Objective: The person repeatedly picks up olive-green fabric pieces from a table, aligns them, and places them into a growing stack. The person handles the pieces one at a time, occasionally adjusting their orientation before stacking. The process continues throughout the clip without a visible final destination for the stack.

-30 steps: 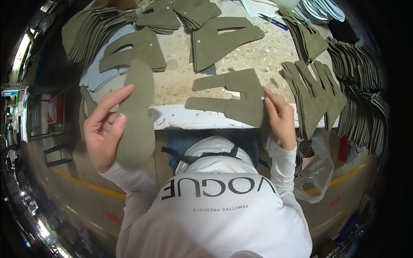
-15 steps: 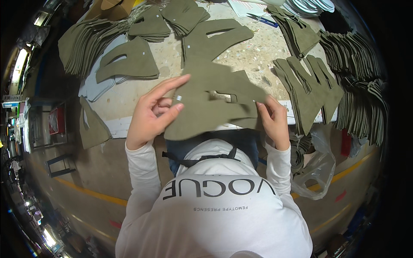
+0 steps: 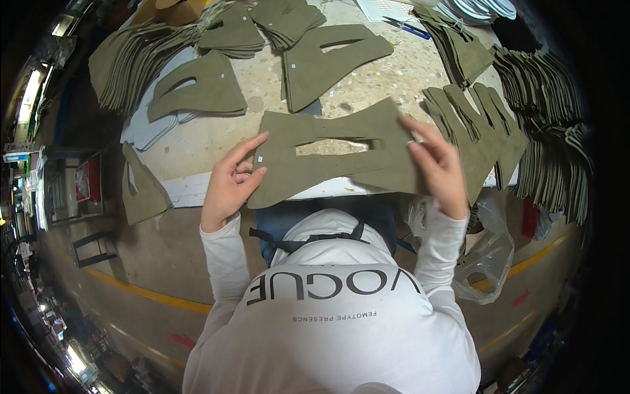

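Note:
In front of me, at the table's near edge, an olive fabric panel (image 3: pixel 275 180) and a second olive fabric panel (image 3: pixel 394 161) meet end to end. Their prongs come together around a long slot through which the speckled tabletop shows. My left hand (image 3: pixel 230 180) holds the outer end of the left panel beside a small white sticker, thumb on top, other fingers curled at the edge. At the other panel's outer end is my right hand (image 3: pixel 441 167), slightly blurred, its thumb and forefinger closed around the edge. Its remaining fingers are hidden.
Stacked olive panels (image 3: pixel 134 65) stand at the far left, with others along the back. More slotted panels (image 3: pixel 469 125) and tall stacks (image 3: pixel 545 85) lie to the right. Blue-handled snips (image 3: pixel 413 30) rest at the back. A clear plastic bag (image 3: pixel 489 253) hangs below the table's right side.
My right hand has moved to the right with its panel, widening the slot between the two panels. My left hand has shifted slightly left and down with its panel, which now looks flatter.

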`<state>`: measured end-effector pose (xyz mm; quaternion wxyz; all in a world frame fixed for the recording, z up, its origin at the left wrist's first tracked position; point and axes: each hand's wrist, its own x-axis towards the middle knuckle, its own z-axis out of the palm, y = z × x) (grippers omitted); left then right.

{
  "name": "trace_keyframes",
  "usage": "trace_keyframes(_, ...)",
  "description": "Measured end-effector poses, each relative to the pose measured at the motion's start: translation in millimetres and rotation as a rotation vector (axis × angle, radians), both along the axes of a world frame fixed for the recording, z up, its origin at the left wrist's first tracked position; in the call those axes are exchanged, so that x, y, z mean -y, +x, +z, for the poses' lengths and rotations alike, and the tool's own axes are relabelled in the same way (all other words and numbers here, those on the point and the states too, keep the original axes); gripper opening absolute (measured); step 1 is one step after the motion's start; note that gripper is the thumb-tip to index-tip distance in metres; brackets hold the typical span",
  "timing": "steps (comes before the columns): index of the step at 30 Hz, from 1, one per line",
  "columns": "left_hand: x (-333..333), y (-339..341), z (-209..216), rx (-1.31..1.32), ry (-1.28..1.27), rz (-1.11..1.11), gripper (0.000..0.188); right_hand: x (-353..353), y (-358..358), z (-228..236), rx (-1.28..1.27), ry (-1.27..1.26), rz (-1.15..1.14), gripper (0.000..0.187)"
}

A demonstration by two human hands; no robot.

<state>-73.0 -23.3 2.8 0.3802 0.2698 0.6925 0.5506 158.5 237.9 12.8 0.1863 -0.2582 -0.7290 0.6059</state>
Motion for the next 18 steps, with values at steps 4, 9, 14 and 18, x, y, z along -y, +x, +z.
trace_keyframes(4,3.2,12.0,4.6,-0.175,-0.046,0.035,0.053,-24.0,21.2,64.1,-0.035,0.341,-0.053,0.038)
trace_keyframes(9,2.0,23.8,5.6,-0.314,-0.056,0.115,0.048,-2.6,14.0,100.6,0.031,0.667,-0.191,0.039)
trace_keyframes(14,0.2,29.4,11.1,-0.391,-0.049,0.125,0.047,56.2,-58.7,39.1,0.026,0.655,0.044,0.049)
trace_keyframes(18,0.1,30.3,13.8,-0.416,-0.061,0.133,0.049,110.3,-94.0,10.3,0.033,0.626,0.228,0.048)
